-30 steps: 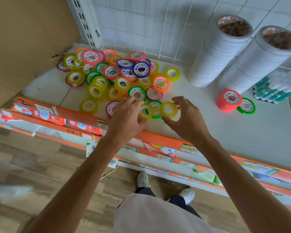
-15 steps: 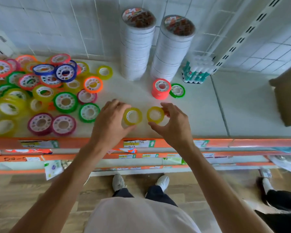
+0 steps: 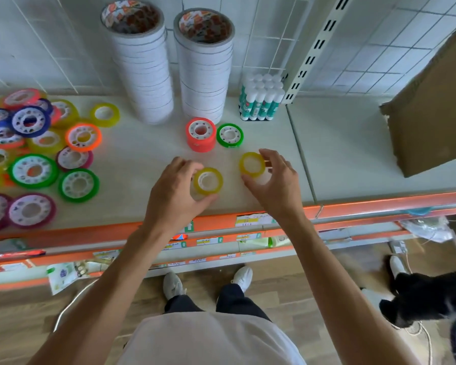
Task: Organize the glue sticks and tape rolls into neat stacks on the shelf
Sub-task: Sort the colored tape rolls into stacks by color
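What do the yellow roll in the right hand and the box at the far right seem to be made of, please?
Yellow roll: translucent glossy plastic tape, probably; the shelf shows through its tinted ring. Box: brown corrugated cardboard, matte, with a torn, frayed lower corner.

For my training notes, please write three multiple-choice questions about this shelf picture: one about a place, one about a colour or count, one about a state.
1. Where does the green tape roll lie?
A. right beside the red tape stack
B. on the floor
C. on top of a white tower

2. What colour are the two rolls in the hands?
A. blue
B. yellow
C. pink

3. What is the right hand doing?
A. resting flat on the shelf
B. hanging empty
C. pinching a tape roll

Answers: 1 A, they sit side by side in front of the white towers. 2 B, both the left roll and the right roll are yellow. 3 C, its fingers and thumb close round the roll, as the left hand does with the other.
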### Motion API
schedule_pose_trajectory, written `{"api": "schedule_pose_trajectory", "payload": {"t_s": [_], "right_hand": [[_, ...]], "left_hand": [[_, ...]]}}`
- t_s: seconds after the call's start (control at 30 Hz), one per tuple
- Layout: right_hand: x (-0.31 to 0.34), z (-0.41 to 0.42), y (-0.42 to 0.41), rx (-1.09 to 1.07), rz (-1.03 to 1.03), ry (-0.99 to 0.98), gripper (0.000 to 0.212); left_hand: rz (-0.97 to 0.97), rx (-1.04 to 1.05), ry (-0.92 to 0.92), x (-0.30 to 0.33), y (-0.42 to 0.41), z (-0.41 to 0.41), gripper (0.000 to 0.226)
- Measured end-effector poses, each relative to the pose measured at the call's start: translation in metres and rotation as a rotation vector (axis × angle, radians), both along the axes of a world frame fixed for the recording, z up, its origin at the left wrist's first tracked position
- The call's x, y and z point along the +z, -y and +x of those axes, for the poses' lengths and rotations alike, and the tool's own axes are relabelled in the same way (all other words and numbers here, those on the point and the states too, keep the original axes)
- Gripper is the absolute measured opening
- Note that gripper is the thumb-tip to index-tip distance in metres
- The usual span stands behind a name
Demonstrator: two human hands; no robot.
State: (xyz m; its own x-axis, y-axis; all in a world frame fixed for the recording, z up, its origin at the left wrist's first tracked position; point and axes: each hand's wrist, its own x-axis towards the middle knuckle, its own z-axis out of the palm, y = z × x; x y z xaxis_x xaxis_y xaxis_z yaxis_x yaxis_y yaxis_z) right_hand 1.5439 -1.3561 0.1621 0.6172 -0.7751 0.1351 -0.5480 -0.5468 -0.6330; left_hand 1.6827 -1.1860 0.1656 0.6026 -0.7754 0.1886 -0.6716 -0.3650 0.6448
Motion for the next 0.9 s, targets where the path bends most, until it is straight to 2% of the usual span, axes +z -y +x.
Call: {"api": "schedule_pose_trajectory", "payload": {"t_s": [0.23, 0.57, 0.73, 0.9], "right_hand": [[0.006, 0.016, 0.065, -0.029, -0.016, -0.027, 0.059], [-0.005, 0.028, 0.083, 0.067, -0.020, -0.034, 0.047], [0.009, 0.001, 0.082, 0.184, -0.068, -0.009, 0.051], [0.023, -0.033, 0.050, 0.516, -0.136, -0.102, 0.056]], "left_hand": [[-0.015, -0.057, -0.023, 0.001, 0.027, -0.015, 0.052], [-0.011, -0.064, -0.059, -0.002, 0.046, -0.028, 0.051], [-0.028, -0.061, -0.057, 0.000, 0.049, -0.027, 0.050], [-0.033, -0.153, -0.075, 0.005, 0.058, -0.022, 0.057]]}}
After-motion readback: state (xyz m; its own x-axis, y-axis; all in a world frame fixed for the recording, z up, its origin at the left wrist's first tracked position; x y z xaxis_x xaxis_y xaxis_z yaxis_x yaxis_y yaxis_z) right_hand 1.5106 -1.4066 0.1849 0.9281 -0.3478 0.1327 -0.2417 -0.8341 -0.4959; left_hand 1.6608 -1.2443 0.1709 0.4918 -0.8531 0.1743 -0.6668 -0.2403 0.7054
